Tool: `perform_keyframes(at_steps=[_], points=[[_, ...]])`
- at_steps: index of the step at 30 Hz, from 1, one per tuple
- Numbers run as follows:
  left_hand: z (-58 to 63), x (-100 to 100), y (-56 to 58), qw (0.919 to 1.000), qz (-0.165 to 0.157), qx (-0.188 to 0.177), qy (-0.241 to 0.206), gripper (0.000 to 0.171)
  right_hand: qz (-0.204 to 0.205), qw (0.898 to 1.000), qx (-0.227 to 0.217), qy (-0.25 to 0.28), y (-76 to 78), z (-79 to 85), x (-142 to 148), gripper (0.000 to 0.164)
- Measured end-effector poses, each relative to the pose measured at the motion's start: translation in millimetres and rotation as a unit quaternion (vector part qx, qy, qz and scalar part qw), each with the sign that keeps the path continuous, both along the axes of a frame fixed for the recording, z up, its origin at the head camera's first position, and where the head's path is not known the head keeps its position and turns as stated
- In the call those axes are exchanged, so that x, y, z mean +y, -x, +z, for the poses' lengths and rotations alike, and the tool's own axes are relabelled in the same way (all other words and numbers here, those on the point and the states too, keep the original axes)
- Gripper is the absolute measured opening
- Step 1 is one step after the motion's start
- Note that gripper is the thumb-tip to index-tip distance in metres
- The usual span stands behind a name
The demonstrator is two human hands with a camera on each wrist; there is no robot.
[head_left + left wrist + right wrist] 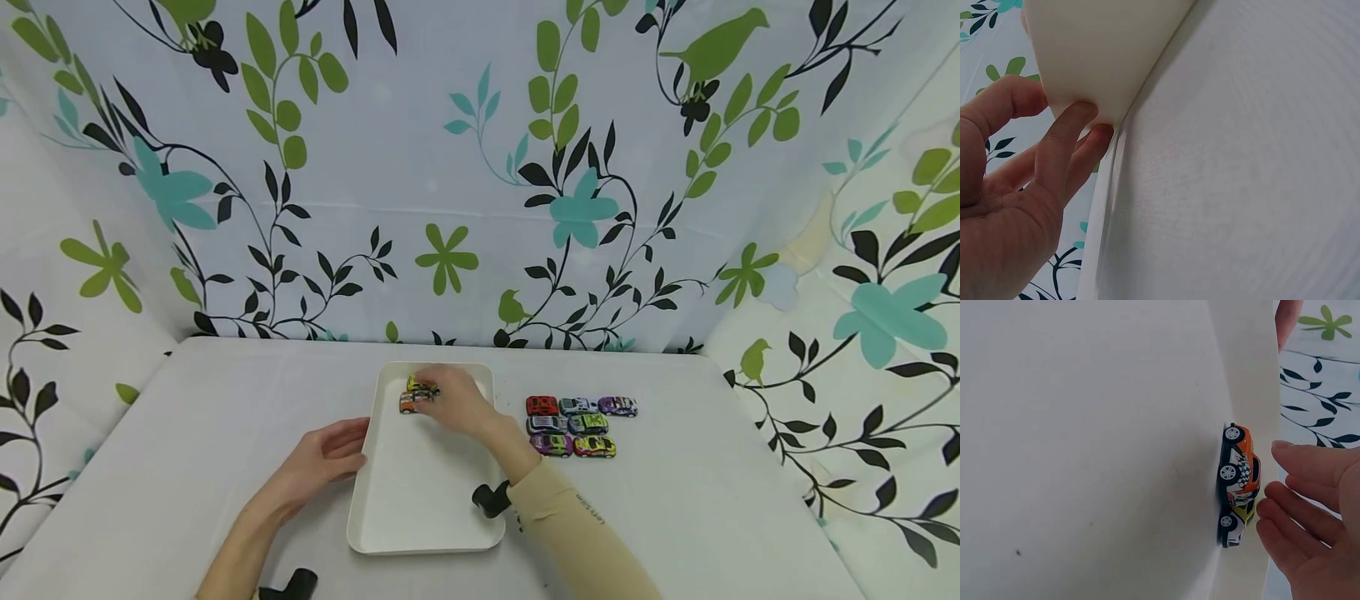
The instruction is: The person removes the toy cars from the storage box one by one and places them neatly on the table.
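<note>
A white rectangular tray (pixel 423 500) lies on the table, with my left hand (pixel 330 454) at its left side. In the left wrist view, the left fingers (pixel 1066 128) touch the tray's outer wall (pixel 1100 56). Over the tray's far left part reaches my right hand (pixel 457 404). An orange toy car (pixel 408 402) and a yellow toy car (pixel 420 386) stand side by side there. The right wrist view shows the orange car with checkered marks and the yellow one partly hidden behind it. The right fingers (pixel 1288 509) are spread beside the cars, the fingertips close to the yellow one.
Right of the tray, several toy cars stand in rows on the white table (pixel 675 517), among them a red car (pixel 542 406) and a purple car (pixel 551 445). A patterned cloth (pixel 420 183) hangs behind the table and along both sides. Each wrist carries a black camera.
</note>
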State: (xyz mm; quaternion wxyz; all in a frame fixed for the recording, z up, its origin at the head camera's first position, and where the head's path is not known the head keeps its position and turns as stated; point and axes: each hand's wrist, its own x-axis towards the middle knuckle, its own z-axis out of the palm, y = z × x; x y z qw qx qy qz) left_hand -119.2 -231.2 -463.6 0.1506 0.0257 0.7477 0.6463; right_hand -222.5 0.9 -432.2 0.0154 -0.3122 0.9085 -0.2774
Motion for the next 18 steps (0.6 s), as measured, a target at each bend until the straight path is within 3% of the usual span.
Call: perform_keyframes(at_steps=[11, 18], points=[[1.8, 1.2, 0.7, 0.9999, 0.007, -0.007, 0.011, 0.065, -0.007, 0.999, -0.001, -0.054, 4.6, -13.4, -3.3, 0.039], [3.5, 0.6, 0.8, 0.9999, 0.008, -0.009, 0.012, 0.065, -0.008, 0.999, -0.001, -0.052, 4.5, -18.1, -5.3, 0.03]])
